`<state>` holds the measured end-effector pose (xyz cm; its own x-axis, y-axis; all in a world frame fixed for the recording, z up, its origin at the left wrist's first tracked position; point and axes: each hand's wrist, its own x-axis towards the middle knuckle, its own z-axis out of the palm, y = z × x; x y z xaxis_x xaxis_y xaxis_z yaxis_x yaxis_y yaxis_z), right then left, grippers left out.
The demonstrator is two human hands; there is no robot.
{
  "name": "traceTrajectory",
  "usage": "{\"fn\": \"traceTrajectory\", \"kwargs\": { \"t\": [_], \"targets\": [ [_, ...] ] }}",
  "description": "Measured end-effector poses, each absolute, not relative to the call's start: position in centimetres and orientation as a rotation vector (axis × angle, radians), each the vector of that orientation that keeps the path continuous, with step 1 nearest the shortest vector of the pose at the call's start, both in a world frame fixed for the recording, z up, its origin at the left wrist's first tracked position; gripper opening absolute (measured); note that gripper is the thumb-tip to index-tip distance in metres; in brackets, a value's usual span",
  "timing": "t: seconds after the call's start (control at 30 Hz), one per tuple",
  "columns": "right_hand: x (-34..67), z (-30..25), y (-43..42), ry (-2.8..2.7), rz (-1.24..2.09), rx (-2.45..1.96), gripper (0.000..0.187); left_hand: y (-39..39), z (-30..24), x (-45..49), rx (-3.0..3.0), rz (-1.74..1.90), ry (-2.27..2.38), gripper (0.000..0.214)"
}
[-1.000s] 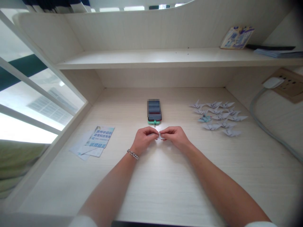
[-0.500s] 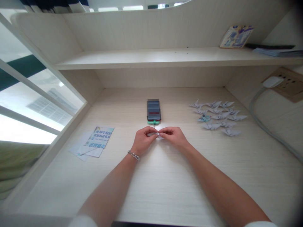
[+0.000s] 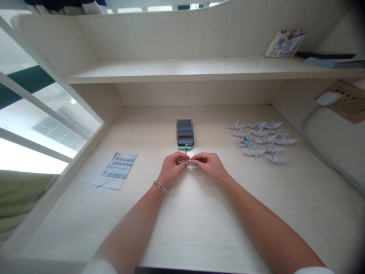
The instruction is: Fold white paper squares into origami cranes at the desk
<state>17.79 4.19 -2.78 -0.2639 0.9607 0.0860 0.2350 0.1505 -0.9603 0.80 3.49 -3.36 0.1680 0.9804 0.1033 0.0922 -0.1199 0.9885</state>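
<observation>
My left hand (image 3: 172, 169) and my right hand (image 3: 209, 165) meet at the middle of the pale wooden desk (image 3: 185, 220). Both pinch a small folded piece of white paper (image 3: 190, 163) between fingertips, just above the desk surface. The paper is mostly hidden by my fingers. A metal chain bracelet (image 3: 160, 186) sits on my left wrist. A phone (image 3: 185, 134) in a green-edged case lies flat just beyond my hands.
Several folded paper cranes (image 3: 262, 140) lie in a group at the right. Printed leaflets (image 3: 114, 173) lie at the left near the desk's side wall. A shelf (image 3: 199, 70) above holds a booklet (image 3: 285, 43). A socket panel with a plug (image 3: 333, 99) and cable is on the right wall.
My fingertips have shifted slightly on the small paper, working it between both hands. Hands stay in the same spot; nothing else moved.
</observation>
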Motion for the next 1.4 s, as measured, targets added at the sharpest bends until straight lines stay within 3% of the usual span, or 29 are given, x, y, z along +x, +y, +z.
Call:
{"fn": "traceTrajectory", "kwargs": {
  "t": [1.4],
  "targets": [
    [17.90, -2.74, 4.05, -1.758, 1.067, -1.152, 0.014, 3.40, -3.30, 0.92, 1.392, 1.112, 1.110, 0.022]
  ]
}}
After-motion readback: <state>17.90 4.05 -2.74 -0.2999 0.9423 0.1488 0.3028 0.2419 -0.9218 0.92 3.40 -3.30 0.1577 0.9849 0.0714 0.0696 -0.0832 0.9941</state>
